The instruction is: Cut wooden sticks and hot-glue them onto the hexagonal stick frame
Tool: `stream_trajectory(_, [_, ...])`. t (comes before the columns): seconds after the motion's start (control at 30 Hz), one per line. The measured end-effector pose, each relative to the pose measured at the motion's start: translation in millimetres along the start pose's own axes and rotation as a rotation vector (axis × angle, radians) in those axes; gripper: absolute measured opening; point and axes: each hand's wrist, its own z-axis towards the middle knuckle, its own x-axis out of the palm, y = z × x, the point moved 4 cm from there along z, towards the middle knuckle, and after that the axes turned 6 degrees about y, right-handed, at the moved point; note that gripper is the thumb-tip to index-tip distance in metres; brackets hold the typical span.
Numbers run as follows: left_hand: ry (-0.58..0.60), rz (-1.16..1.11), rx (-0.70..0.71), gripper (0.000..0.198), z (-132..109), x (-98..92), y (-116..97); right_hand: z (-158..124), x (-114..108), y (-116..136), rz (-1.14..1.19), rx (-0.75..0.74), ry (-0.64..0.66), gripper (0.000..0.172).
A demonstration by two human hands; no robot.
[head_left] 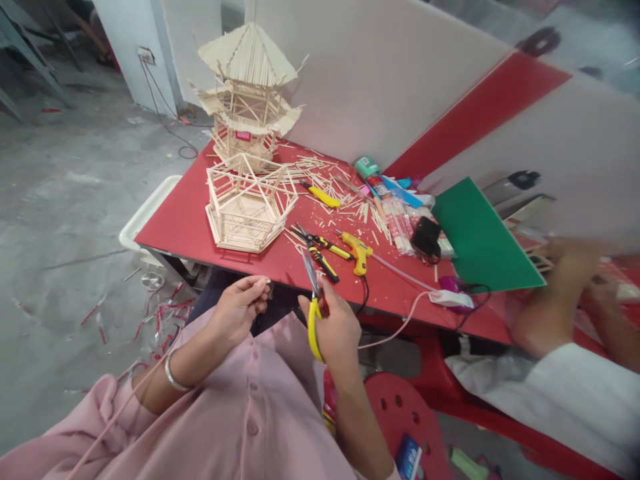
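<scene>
My left hand (pixel 243 307) is closed in a pinch near the table's front edge, with a tiny pale piece (pixel 269 281) at its fingertips. To the right, my right hand (pixel 334 320) grips yellow-handled scissors (pixel 314 313), whose blades point up over the table edge. A hexagonal frame of thin wooden sticks (pixel 250 213) rests on the red table (pixel 175 213). Behind it stands a tiered stick pagoda (pixel 250 60). Black-and-yellow pliers (pixel 325 263) and a yellow glue gun (pixel 359 252) lie just beyond the scissors.
Loose sticks (pixel 370 217) and a yellow cutter (pixel 324 196) lie behind the tools. A green board (pixel 485 233) leans at the right, beside another person's arm (pixel 555 293). A glue gun cord crosses the table edge. A red stool (pixel 400 413) stands below.
</scene>
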Motion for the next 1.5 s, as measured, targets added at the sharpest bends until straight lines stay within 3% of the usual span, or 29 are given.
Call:
stream_trajectory(0.13, [-0.024, 0.032, 0.032, 0.029, 7.8, -2.9, -4.1, 27.7, -1.8, -6.8, -0.217, 0.074, -0.098, 0.050])
stream_trajectory(0.37, [-0.050, 0.028, 0.079, 0.026, 15.3, -18.0, -21.0, 71.8, 30.7, 8.3, -0.250, -0.003, -0.036, 0.046])
stream_trajectory(0.5, [-0.038, 0.027, 0.078, 0.025, 18.6, -26.2, -29.3, 66.4, 25.8, 20.6, -0.173, -0.076, -0.078, 0.037])
stream_trajectory(0.57, [-0.017, 0.043, 0.058, 0.027, 22.1, -28.4, -31.2, 57.9, 21.9, 33.8, -0.016, -0.174, -0.079, 0.030])
stream_trajectory(0.7, [0.043, 0.094, -0.005, 0.028, 29.5, -31.6, -34.9, 44.8, 35.0, 70.5, 0.462, -0.380, 0.122, 0.026])
stream_trajectory(0.77, [0.081, 0.093, -0.049, 0.027, 31.6, -33.1, -36.8, 43.6, 44.6, 84.7, 0.547, -0.432, 0.129, 0.023])
stream_trajectory(0.9, [0.122, -0.065, -0.150, 0.023, 31.3, -34.8, -36.3, 46.3, 54.9, 98.0, 0.487, -0.489, -0.001, 0.018])
stream_trajectory(1.1, [0.032, -0.322, -0.254, 0.015, 30.4, -34.3, -32.3, 45.0, 55.6, 104.3, 0.315, -0.581, -0.185, 0.026])
stream_trajectory(1.23, [0.043, -0.277, -0.324, 0.028, 34.0, -35.8, -37.5, 44.6, 60.5, 106.3, 0.295, -0.615, -0.209, 0.034])
stream_trajectory(1.33, [0.072, -0.209, -0.351, 0.038, 38.3, -38.4, -40.6, 46.8, 66.9, 106.7, 0.301, -0.605, -0.150, 0.032])
stream_trajectory(1.5, [0.015, -0.201, -0.344, 0.040, 44.4, -45.6, -41.5, 48.6, 75.2, 104.4, 0.350, -0.595, -0.091, 0.030])
